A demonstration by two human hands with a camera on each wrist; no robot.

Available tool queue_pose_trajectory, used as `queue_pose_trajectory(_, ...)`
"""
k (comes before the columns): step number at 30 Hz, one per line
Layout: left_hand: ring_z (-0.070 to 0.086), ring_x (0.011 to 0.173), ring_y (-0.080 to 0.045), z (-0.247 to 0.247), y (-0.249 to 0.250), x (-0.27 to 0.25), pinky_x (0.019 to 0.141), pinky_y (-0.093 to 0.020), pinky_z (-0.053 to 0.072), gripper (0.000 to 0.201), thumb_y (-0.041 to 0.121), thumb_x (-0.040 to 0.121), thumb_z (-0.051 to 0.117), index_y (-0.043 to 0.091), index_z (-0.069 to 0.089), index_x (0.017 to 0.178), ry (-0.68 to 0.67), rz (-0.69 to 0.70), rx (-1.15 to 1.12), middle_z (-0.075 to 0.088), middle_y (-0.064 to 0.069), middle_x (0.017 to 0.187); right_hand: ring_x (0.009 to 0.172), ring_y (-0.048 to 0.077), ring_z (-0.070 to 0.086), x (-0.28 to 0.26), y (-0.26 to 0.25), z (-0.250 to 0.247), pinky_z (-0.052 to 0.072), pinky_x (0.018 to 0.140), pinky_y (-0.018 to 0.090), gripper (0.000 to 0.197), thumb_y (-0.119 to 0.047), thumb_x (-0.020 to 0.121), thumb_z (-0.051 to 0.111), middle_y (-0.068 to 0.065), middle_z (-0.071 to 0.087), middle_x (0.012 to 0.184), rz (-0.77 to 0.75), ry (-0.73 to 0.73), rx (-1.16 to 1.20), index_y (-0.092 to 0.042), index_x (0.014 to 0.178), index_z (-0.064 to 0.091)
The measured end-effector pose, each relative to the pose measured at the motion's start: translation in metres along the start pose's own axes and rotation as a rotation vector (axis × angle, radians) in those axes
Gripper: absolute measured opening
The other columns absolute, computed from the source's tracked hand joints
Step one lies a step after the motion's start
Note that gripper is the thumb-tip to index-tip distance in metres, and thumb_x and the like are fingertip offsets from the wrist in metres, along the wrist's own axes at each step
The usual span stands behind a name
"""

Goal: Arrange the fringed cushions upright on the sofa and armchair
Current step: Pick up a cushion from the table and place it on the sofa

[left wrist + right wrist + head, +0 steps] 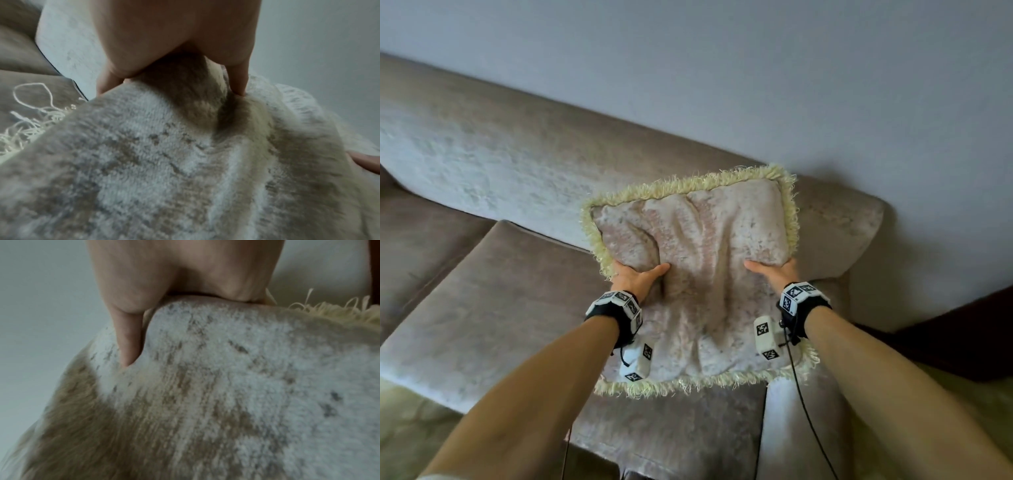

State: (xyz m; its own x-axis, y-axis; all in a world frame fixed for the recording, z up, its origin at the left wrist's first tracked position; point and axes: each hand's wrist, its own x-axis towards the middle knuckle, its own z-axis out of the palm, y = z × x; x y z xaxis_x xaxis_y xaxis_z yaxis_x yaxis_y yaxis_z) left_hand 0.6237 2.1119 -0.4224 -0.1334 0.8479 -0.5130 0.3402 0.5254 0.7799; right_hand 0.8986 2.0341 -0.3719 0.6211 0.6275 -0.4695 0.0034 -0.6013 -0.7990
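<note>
Here we grip the fringed cushion (698, 274) by both sides — left hand (635, 279) and right hand (777, 274), thumbs dug in, fingers wrapped behind. We'd best seat it squarely against the sofa (493, 164) backrest — bottom fringe tucked down.

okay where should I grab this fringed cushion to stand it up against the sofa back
Grip the cushion by its two side edges at mid-height, one hand per side, coming from the front, as the left hand and right hand do now. It is floppy and creased, so thumbs in front and fingers behind the padded body hold better than the fringe.
</note>
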Motion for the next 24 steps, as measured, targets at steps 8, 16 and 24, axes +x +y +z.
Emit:
queue_pose_trajectory(8, 0.051, 0.124, -0.037, 0.02, -0.009, 0.08, 0.106, -0.042, 0.041, 0.126, 0.065, 0.053, 0.085, 0.008, 0.021, 0.146, -0.091, -0.128, 0.095, 0.049, -0.018, 0.138, 0.122, 0.034, 0.052, 0.055, -0.002, 0.053, 0.042, 0.103, 0.044, 0.105, -0.027, 0.063, 0.091, 0.015, 0.051, 0.134, 0.156, 0.071, -0.094, -0.004, 0.141, 0.025)
queue_pose_trajectory(16, 0.044, 0.132, -0.037, 0.06, -0.033, 0.108, 0.113, -0.042, 0.032, 0.131, 0.067, 0.06, 0.08, 0.003, 0.011, 0.151, -0.146, -0.266, 0.163, 0.044, -0.02, 0.145, 0.128, 0.037, 0.047, 0.103, 0.023, 0.064, 0.038, 0.107, 0.056, 0.128, -0.043, 0.049, 0.094, 0.015, 0.048, 0.14, 0.254, 0.085, -0.202, -0.011, 0.147, 0.02)
queue_pose_trajectory(24, 0.038, 0.138, -0.037, 0.102, -0.055, 0.117, 0.115, -0.043, 0.03, 0.152, 0.08, 0.04, 0.077, -0.003, 0.012, 0.15, -0.168, -0.428, 0.119, 0.036, -0.022, 0.151, 0.124, 0.041, 0.049, 0.137, 0.038, 0.055, 0.041, 0.103, 0.058, 0.118, -0.052, 0.048, 0.092, 0.018, 0.048, 0.138, 0.254, 0.085, -0.353, -0.015, 0.139, 0.026)
